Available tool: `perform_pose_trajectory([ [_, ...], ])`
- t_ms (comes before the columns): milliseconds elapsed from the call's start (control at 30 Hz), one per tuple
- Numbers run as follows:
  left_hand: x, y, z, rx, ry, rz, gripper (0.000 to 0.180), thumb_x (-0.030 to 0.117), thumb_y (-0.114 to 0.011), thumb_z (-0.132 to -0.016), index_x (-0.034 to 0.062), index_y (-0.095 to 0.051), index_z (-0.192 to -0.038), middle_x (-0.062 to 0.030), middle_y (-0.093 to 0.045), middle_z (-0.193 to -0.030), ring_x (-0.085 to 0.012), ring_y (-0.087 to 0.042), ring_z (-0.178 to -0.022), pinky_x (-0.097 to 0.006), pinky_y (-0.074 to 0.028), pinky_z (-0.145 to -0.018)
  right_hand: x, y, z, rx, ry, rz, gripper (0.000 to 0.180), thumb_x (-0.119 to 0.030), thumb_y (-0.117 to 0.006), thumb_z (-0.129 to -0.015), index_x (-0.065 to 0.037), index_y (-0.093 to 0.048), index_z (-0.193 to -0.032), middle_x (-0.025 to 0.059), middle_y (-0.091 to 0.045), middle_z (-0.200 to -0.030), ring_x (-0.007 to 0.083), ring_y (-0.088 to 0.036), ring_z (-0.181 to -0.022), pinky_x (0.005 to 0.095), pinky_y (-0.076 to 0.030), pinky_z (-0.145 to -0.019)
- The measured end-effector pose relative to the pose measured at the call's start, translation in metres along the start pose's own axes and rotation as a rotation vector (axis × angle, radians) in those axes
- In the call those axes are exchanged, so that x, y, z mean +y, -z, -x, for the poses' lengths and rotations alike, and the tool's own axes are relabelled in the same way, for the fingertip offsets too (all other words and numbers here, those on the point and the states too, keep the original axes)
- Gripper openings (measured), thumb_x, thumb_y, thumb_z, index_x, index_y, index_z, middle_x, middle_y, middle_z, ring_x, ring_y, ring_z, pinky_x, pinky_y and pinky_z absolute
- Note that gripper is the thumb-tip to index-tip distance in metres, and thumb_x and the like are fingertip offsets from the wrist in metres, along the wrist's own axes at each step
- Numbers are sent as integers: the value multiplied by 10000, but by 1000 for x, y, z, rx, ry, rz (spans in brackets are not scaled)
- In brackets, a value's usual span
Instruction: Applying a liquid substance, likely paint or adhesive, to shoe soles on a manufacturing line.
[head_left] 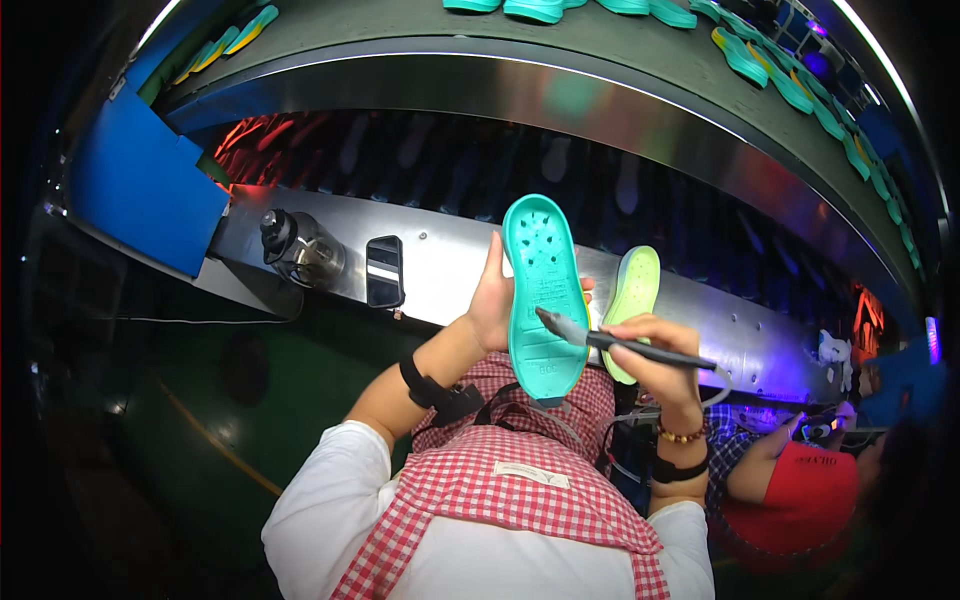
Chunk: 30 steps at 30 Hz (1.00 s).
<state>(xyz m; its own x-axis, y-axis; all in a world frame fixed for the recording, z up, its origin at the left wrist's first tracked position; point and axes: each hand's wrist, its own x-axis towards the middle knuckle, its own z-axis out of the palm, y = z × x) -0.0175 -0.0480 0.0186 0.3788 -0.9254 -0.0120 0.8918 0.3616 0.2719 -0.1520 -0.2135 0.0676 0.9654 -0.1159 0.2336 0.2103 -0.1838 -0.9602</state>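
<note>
A turquoise shoe sole (540, 270) stands upright in front of me, its inner face with a cluster of holes turned toward me. My left hand (491, 308) is closed round it from the left, with fingertips showing past its right edge. A brush (567, 328) with a dark handle is gripped in my right hand (658, 368). Its bristle tip lies over the middle of the sole; whether it touches, I cannot tell. Just behind my right hand, a pale yellow-green sole (634, 283) rests on the metal ledge.
Along the metal ledge (330, 215) are a dark bottle (300, 250) and a phone (384, 272). Above runs a conveyor belt (400, 28) carrying several turquoise soles (740, 58). A blue panel (145, 185) stands at left. Another person in red (800, 490) sits at my right.
</note>
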Motion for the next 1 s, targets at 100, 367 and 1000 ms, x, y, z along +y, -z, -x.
perform_pose_trajectory([
  [100,-18,15,-5,20,-37,77,851,725,-154,-774,62,-427,-1232,-192,-492,-1171,-330,-487,-1071,-475,-389,-914,6,-6,-12,131,-143,-31,173,23,-643,-710,33,-629,-882,102,-639,-806,113,-595,-694,217,-468,-623],
  [367,-1,31,-1,123,-197,-60,884,754,-148,-748,46,-453,-1181,-164,-549,-1052,-303,-536,-980,-449,-422,-879,-19,-16,9,-336,295,377,194,-41,-681,-645,-52,-646,-836,115,-617,-695,236,-607,-629,297,-478,-583],
  [1000,6,-13,-11,-51,-333,-120,733,639,-271,-824,53,-402,-1244,-144,-495,-1178,-287,-478,-1093,-475,-356,-963,-20,-5,5,-300,74,-83,235,34,-636,-714,1,-629,-946,117,-641,-903,169,-615,-823,279,-482,-750],
])
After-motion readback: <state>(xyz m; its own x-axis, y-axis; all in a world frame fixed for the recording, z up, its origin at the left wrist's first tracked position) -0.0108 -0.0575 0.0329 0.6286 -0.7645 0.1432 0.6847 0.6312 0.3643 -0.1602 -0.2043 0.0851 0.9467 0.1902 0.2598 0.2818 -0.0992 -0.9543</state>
